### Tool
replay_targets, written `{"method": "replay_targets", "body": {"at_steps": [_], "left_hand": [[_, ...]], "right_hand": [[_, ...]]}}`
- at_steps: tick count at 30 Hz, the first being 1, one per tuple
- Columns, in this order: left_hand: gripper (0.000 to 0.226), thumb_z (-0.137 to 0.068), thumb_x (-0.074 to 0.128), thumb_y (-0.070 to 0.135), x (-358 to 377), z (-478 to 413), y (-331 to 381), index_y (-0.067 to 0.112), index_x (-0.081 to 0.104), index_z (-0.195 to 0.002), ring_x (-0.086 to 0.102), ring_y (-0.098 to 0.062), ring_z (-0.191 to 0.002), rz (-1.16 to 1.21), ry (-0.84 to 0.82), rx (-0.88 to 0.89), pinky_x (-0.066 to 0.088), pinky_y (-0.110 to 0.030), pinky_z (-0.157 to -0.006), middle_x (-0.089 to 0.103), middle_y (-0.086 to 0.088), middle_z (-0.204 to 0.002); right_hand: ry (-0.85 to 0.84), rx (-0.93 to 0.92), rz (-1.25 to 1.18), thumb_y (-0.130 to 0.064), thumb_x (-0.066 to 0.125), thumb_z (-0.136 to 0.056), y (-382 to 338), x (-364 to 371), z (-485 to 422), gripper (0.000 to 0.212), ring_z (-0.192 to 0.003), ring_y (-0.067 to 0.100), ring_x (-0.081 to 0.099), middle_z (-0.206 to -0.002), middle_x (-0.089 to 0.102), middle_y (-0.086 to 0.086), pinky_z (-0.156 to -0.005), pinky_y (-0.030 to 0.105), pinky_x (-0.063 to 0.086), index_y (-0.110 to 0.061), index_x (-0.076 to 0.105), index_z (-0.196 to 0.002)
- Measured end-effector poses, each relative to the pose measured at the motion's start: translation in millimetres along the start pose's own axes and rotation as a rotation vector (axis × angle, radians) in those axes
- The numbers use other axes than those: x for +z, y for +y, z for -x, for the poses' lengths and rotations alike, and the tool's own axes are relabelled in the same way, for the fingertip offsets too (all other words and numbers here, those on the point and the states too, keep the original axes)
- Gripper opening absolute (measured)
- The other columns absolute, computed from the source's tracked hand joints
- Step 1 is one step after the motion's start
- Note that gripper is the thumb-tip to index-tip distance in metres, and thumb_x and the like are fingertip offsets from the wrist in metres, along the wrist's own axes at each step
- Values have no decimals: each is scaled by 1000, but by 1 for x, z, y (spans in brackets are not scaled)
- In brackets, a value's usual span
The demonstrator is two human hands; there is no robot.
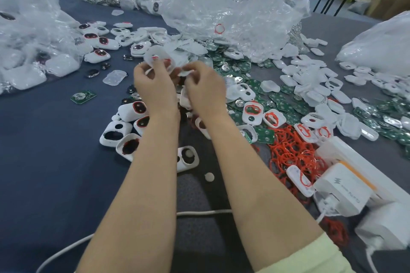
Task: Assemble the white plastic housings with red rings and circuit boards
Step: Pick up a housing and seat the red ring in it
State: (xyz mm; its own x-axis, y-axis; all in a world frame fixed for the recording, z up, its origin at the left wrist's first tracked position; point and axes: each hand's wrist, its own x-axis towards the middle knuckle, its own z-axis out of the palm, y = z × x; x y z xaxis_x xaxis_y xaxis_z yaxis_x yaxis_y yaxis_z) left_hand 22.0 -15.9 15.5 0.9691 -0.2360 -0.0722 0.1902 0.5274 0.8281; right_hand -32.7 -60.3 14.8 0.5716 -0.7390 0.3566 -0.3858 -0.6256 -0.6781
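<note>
Where hands meet, the left pinches a housing.

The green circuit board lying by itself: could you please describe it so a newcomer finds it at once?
Start at the big clear plastic bag at the far left. Just in front of it, on the blue cloth, lies the circuit board. Unlike the boards heaped on the right, it lies alone.

2 hands, dozens of white housings, dozens of green PCBs, uncountable red rings, ~5 bags
</note>
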Motion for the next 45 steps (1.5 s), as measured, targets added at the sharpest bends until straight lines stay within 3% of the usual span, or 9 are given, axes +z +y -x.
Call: {"method": "replay_targets", "body": {"at_steps": [3, 9, 14, 18, 25, 33, 38, 42, 45], "left_hand": [[16, -100, 47, 14, 4, 5, -7, 14, 48, -85, 68, -15, -65, -73, -164, -100, 56, -26, -63, 67, -2, -84], [12, -98, 52, 10, 7, 15, -18, 14, 54, -86, 70, -13, -76, -197, -336, -124, 55, -20, -63, 69, 1, -79], [18, -98, 52, 10, 7, 18, -18, 15, 59, -82, 68, -2, -64, -298, -439, -42, 54, -17, -62, 68, 0, -75], [5, -97, 53, 9, 8, 22, -18, 11, 58, -95, 68, -1, -64, -345, -501, -64, 54, -16, -64, 69, 2, -74], [22, -89, 55, -4, 7, 25, -17, 2, 59, -110, 68, -14, -86, -395, -574, -107, 56, -18, -76, 68, -14, -98], [21, -91, 53, -6, 6, 25, -17, 7, 60, -105, 70, -7, -76, -310, -605, -137, 56, -18, -77, 69, -5, -85], [17, -90, 58, -6, 7, 21, -18, 5, 63, -100, 72, -16, -84, -246, -524, -210, 57, -21, -81, 71, -13, -96], [17, -93, 53, -7, 8, 19, -22, 8, 62, -94, 72, -11, -73, -288, -513, -158, 57, -19, -72, 71, -7, -87], [15, -93, 54, -5, 7, 18, -23, 4, 62, -102, 72, -12, -72, -335, -526, -117, 56, -18, -69, 71, -7, -84]], "right_hand": [[62, 192, -460, 1, 55, -86, 15, -28, -1, 26, -75, 7, 61, -85, 66, -3, -71, 14, 48, -12, 67, -105], [115, 303, -725, 1, 60, -87, 37, -47, 11, 22, -73, 12, 62, -75, 66, -2, -78, 27, 54, -20, 67, -85], [114, 149, -484, -4, 63, -88, 36, -42, 14, 17, -85, 14, 64, -87, 67, -2, -84, 29, 55, -19, 66, -93], [183, 116, -349, -5, 64, -87, 36, -40, 14, 9, -85, 17, 65, -91, 68, 3, -81, 30, 54, -9, 65, -96], [207, 155, -429, -8, 64, -88, 39, -41, 15, 10, -83, 20, 64, -87, 69, 7, -77, 28, 53, -17, 68, -89], [224, 169, -448, -11, 62, -90, 37, -38, 14, 8, -87, 18, 62, -97, 68, 6, -81, 31, 53, -19, 64, -90], [292, 309, -742, -8, 57, -94, 41, -47, 11, 12, -75, 5, 60, -81, 60, -5, -69, 19, 51, -19, 59, -89], [282, 241, -672, -10, 60, -92, 39, -46, 12, 9, -65, -8, 53, -77, 57, -9, -65, 12, 45, -18, 61, -90], [239, 168, -596, -8, 61, -90, 33, -42, 13, 10, -67, -5, 53, -79, 60, -6, -67, 12, 44, -17, 62, -87]]}}
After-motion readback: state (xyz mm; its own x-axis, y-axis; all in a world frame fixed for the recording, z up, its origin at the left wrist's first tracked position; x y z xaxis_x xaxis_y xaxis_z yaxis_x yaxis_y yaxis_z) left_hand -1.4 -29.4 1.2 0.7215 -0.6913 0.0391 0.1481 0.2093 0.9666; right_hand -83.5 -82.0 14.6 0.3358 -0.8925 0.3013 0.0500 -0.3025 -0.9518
